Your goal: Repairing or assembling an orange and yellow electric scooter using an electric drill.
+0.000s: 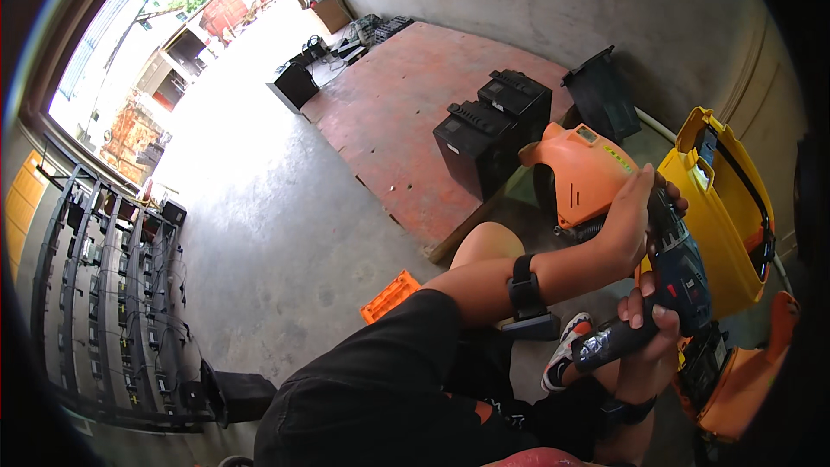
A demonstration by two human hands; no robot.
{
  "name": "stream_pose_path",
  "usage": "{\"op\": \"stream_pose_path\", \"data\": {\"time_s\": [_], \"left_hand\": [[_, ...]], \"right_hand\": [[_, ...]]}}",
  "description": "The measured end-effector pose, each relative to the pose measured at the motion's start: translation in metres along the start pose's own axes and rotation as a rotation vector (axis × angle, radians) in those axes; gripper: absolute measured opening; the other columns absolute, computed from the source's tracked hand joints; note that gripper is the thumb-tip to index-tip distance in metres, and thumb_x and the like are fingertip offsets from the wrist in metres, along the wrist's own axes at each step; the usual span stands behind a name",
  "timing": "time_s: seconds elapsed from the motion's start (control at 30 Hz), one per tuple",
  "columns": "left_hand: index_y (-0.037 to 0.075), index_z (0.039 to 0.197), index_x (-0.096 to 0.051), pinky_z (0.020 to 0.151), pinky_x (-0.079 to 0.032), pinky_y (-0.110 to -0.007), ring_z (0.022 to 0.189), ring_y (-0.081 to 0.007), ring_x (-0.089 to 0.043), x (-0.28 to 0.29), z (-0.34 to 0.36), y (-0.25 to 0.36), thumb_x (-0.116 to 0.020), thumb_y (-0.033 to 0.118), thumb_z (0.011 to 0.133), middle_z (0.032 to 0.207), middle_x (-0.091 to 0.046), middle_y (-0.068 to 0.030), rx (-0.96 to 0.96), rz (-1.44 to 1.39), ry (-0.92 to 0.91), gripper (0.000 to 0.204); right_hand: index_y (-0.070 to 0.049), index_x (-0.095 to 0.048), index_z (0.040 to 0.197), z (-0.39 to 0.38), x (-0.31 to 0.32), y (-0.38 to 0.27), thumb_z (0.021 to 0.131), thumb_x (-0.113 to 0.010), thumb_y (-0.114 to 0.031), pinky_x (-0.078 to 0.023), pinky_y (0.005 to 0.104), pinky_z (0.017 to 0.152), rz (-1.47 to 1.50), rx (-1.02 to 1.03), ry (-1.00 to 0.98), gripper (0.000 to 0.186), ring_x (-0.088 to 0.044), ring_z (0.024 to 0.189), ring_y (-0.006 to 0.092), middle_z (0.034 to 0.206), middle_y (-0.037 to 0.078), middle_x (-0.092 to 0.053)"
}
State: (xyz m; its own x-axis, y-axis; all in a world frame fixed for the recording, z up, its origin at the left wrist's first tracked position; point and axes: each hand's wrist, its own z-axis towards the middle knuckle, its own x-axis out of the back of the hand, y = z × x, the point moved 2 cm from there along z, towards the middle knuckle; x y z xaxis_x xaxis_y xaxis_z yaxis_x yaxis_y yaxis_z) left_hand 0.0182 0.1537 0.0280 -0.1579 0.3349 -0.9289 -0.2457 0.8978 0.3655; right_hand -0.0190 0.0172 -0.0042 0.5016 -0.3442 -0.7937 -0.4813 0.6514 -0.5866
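Orange shell (588, 177) sits just left of the blue power tool (683, 268); the person's left hand (635, 205) wraps the tool's front, its tip apparently hidden; the right hand (661, 337) grips the tool's handle; yellow casing (723, 246) stands right of it.

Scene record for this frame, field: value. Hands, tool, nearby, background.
left hand: around the front part of the power tool
right hand: gripping the power tool near its black handle
beside left hand: orange casing
right of tool: yellow casing
platform: reddish, bearing two black boxes
floor: grey, with orange crate
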Motion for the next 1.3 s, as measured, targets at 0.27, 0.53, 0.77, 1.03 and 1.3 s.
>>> {"op": "stream_pose_path", "data": {"time_s": [0.27, 0.53, 0.77, 1.03, 1.3], "left_hand": [[0.007, 0.099, -0.043, 0.072, -0.054, -0.032, 0.081, -0.0195, -0.062, 0.003, -0.004, -0.001, -0.039, 0.036, 0.101, 0.089, -0.056, -0.0070, -0.007, 0.055, 0.000, 0.028], [0.008, 0.097, -0.044, 0.074, -0.053, -0.033, 0.079, -0.0194, -0.062, 0.004, -0.007, -0.001, -0.040, 0.035, 0.101, 0.087, -0.056, -0.0066, -0.031, 0.042, 0.023, 0.028], [0.007, 0.097, -0.044, 0.071, -0.052, -0.033, 0.075, -0.0187, -0.060, 0.001, -0.010, -0.001, -0.041, 0.035, 0.100, 0.083, -0.054, -0.0062, -0.025, 0.049, -0.003, 0.028], [0.009, 0.096, -0.044, 0.067, -0.052, -0.032, 0.073, -0.0168, -0.060, -0.005, -0.014, 0.003, -0.046, 0.035, 0.099, 0.083, -0.053, -0.0053, 0.001, 0.111, 0.010, 0.027], [0.009, 0.090, -0.047, 0.065, -0.052, -0.031, 0.069, -0.0164, -0.061, -0.008, -0.019, 0.007, -0.052, 0.032, 0.094, 0.075, -0.058, -0.0071, 0.033, 0.152, 0.005, 0.024]], "right_hand": [[0.001, -0.034, 0.125, -0.004, 0.000, 0.001, 0.076, -0.056, -0.011, -0.047, 0.0315, 0.064, 0.017, -0.020, -0.006, 0.054, -0.054, 0.059, 0.0141, 0.096, 0.010, -0.048], [0.002, -0.030, 0.131, -0.007, -0.005, 0.002, 0.076, -0.055, -0.010, -0.049, 0.0323, 0.066, -0.031, -0.024, 0.019, 0.062, -0.055, 0.060, 0.0153, 0.097, 0.011, -0.049], [0.004, -0.031, 0.130, -0.007, -0.008, 0.005, 0.075, -0.056, -0.009, -0.046, 0.0296, 0.062, -0.086, 0.029, 0.014, 0.062, -0.052, 0.058, 0.0136, 0.096, 0.012, -0.049], [0.005, -0.029, 0.132, -0.007, -0.011, 0.006, 0.074, -0.055, -0.012, -0.046, 0.0293, 0.063, -0.222, 0.040, 0.032, 0.066, -0.052, 0.058, 0.0137, 0.097, 0.013, -0.048], [0.005, -0.030, 0.131, -0.007, -0.011, 0.007, 0.073, -0.055, -0.012, -0.046, 0.0296, 0.063, -0.235, 0.036, 0.021, 0.065, -0.052, 0.057, 0.0142, 0.097, 0.014, -0.047]]}}
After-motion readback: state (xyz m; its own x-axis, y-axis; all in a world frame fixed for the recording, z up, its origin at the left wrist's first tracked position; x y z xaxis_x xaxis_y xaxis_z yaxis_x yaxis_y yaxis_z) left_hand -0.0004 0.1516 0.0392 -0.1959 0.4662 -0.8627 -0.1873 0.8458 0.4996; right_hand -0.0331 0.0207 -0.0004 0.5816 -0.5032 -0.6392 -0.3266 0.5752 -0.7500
